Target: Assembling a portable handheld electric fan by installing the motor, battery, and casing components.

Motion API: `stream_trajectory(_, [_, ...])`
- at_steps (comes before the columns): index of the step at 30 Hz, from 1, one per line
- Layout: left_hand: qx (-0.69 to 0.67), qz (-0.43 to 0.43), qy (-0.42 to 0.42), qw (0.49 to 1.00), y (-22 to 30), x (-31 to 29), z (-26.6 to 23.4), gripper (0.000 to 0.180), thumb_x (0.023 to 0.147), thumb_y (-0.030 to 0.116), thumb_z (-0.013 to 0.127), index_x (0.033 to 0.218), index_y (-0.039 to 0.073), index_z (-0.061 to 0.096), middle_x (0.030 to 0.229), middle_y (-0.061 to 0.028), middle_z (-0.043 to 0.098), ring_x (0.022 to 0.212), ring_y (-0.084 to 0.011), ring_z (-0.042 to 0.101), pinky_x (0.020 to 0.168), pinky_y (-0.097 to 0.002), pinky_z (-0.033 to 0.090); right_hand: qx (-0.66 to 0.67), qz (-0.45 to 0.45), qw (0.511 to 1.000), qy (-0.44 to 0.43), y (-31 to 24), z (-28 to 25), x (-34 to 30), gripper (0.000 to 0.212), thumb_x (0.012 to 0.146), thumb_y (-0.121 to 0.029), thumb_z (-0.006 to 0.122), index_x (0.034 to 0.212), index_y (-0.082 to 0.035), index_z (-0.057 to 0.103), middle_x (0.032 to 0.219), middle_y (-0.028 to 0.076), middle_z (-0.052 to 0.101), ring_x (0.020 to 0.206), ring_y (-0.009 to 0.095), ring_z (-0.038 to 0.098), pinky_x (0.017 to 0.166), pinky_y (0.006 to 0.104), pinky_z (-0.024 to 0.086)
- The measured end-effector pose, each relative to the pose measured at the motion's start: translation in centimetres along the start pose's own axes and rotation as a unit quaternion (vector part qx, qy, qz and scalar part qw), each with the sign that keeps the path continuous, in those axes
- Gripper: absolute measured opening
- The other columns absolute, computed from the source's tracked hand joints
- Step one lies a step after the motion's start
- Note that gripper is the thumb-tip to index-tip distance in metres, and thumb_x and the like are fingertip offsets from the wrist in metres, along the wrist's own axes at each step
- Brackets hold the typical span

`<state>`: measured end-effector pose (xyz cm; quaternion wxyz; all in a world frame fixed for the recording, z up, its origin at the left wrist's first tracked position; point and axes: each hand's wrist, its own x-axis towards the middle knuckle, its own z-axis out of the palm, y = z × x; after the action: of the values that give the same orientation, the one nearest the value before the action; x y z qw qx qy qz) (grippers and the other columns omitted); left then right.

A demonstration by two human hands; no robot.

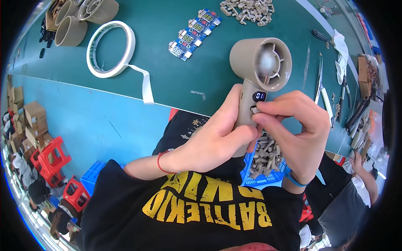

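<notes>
A beige handheld fan [239, 58] stands upright over the table's near edge, its round head facing right. Wrapped about its handle is my left hand [222, 136], closed, with the thumb across the front. A small screen [259, 96] on the handle is lit. The hub inside the fan's ring looks blurred. Just below the screen, thumb and forefinger of my right hand [303, 125] pinch a small beige piece [255, 110] against a dark round opening in the handle. The fingertips partly cover that piece, so its exact shape is hard to make out.
On the green table [167, 88] lie a tape roll [93, 52] with a loose end, blue circuit boards [187, 39], small beige parts [251, 10] and tweezers [320, 81]. Beige fan housings [71, 31] stand far left. A blue crate [261, 180] of parts sits below; another person [347, 205] is at right.
</notes>
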<state>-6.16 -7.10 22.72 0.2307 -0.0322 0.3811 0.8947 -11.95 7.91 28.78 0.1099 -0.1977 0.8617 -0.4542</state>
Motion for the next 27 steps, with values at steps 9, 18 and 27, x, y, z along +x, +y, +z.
stream_trajectory(9, [0.065,0.011,0.015,0.998,-0.6,-0.2,0.4,0.052,0.091,0.019,0.049,0.134,-0.001,0.028,0.108,-0.0119,0.049,0.071,-0.0131,0.053,0.064,-0.0263,0.044,-0.097,0.008,0.995,0.003,-1.4,-0.4,-1.1,0.024,0.063,0.011,0.073,0.085,0.002,0.072,0.077,0.01,0.066,0.069,0.017,0.064,0.061,0.0249,0.048])
stream_trajectory(18, [0.09,0.073,0.035,0.993,-1.1,-0.1,0.6,0.038,0.094,0.014,0.049,0.122,-0.004,0.032,0.08,-0.01,0.057,0.063,-0.0129,0.054,0.057,-0.0288,0.043,-0.096,-0.072,0.993,0.017,-0.6,-0.1,-2.0,0.022,0.07,0.005,0.074,0.09,-0.003,0.072,0.078,0.006,0.065,0.063,0.018,0.064,0.054,0.026,0.05])
stream_trajectory(27, [0.13,0.112,0.064,0.983,-1.6,-0.8,0.7,0.034,0.095,0.019,0.047,0.117,-0.005,0.039,0.068,-0.0046,0.055,0.056,-0.0093,0.054,0.052,-0.0251,0.043,0.129,-0.008,0.99,0.063,1.4,0.8,-3.6,0.022,0.071,0.01,0.076,0.091,0.002,0.07,0.086,0.01,0.069,0.072,0.016,0.069,0.062,0.0247,0.054])
